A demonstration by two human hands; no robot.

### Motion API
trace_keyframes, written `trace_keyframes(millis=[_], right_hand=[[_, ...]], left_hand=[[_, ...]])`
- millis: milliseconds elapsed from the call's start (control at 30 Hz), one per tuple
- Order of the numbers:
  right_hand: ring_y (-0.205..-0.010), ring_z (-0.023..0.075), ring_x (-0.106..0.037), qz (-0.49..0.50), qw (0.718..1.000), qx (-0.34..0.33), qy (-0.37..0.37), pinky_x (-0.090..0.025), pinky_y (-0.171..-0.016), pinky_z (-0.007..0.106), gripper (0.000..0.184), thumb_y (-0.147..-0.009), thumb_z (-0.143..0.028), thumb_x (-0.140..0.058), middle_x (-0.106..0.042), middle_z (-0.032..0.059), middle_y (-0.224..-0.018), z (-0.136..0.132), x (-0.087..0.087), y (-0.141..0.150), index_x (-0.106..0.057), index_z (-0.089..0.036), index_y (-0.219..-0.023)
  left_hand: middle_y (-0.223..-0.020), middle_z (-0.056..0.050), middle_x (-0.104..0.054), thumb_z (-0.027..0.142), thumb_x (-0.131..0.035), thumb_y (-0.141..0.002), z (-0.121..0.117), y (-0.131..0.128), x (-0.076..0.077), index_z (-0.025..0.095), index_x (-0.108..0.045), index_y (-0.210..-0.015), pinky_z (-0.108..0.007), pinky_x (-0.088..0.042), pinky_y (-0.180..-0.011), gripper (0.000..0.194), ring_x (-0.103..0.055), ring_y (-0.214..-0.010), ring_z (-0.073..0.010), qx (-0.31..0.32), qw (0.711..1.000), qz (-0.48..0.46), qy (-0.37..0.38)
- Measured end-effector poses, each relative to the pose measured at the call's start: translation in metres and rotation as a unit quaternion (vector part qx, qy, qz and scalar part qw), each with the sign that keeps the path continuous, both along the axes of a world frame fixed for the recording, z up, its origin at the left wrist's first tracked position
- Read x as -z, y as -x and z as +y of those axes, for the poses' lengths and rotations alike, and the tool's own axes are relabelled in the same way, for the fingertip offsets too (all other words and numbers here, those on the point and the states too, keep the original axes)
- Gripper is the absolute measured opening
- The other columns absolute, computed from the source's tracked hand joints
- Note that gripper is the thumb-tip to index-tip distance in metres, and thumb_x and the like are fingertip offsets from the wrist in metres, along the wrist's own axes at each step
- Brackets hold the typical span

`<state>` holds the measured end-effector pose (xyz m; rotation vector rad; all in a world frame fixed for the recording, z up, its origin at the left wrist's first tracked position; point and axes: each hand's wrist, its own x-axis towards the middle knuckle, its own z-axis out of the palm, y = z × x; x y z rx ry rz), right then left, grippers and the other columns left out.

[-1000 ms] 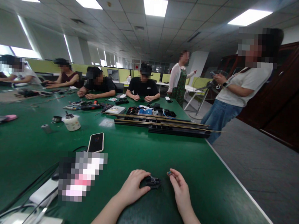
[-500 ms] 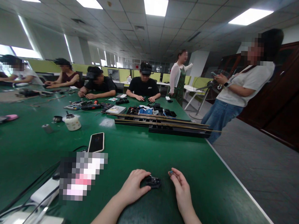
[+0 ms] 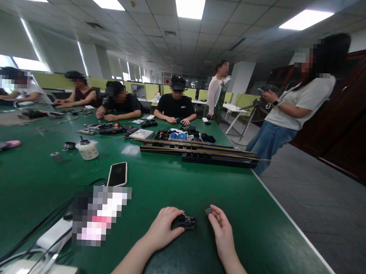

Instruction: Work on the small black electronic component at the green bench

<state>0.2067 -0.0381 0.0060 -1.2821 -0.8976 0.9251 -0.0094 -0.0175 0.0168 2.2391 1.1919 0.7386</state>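
Note:
On the green table (image 3: 156, 184) lies a small black device part (image 3: 187, 222) with an uneven top; its exact kind is too small to tell. My left hand (image 3: 164, 229) grips its left end between thumb and fingers. To its right, my right hand (image 3: 221, 227) is closed in a pinch on a tiny bluish piece (image 3: 209, 211), held just above the table and apart from the black part. The fingers cover most of that piece.
A phone (image 3: 117, 174), a white power strip (image 3: 54, 232) with cables and a blurred-out item lie left. Beyond stand a white jar (image 3: 88, 150) and long black rails (image 3: 200, 153) with thin rods. Coworkers sit across the table; one person stands right, past the table edge.
Both hands keep almost the same place and grip. In the background, the standing person in the light cardigan has drawn in an outstretched arm.

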Motion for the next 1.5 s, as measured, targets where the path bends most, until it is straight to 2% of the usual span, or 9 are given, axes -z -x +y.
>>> trace_keyframes(millis=[367, 1000, 1500], right_hand=[[-0.097, 0.028, -0.063, 0.003, 1.0, -0.005, -0.003, -0.048, -0.089, 0.044, 0.047, -0.06, -0.049, -0.072, -0.07, 0.0113, -0.097, -0.001, -0.003, 0.0, -0.062, -0.019, -0.094], [-0.092, 0.0268, -0.065, 0.006, 1.0, -0.004, 0.0, -0.05, -0.087, 0.042, 0.045, -0.057, -0.046, -0.074, -0.071, 0.0105, -0.093, -0.001, -0.007, 0.002, -0.063, -0.018, -0.09], [-0.086, 0.0262, -0.066, -0.017, 0.999, -0.029, 0.007, -0.052, -0.083, 0.041, 0.044, -0.057, -0.048, -0.073, -0.071, 0.0106, -0.087, -0.003, -0.013, 0.005, -0.065, -0.017, -0.086]], left_hand=[[-0.109, -0.004, -0.061, 0.024, -0.065, -0.073, -0.001, -0.002, -0.004, 0.024, -0.056, -0.111, -0.037, -0.037, -0.093, 0.038, -0.052, -0.104, -0.0234, 0.0, 1.0, 0.008, -0.002], [-0.107, -0.004, -0.061, 0.024, -0.066, -0.072, -0.001, -0.001, 0.0, 0.024, -0.057, -0.11, -0.036, -0.038, -0.092, 0.039, -0.053, -0.102, -0.0227, 0.001, 1.0, 0.005, -0.009], [-0.107, -0.003, -0.061, 0.023, -0.067, -0.072, 0.0, -0.001, -0.001, 0.024, -0.056, -0.111, -0.035, -0.038, -0.092, 0.04, -0.053, -0.102, -0.0219, -0.001, 1.0, 0.007, -0.011]])
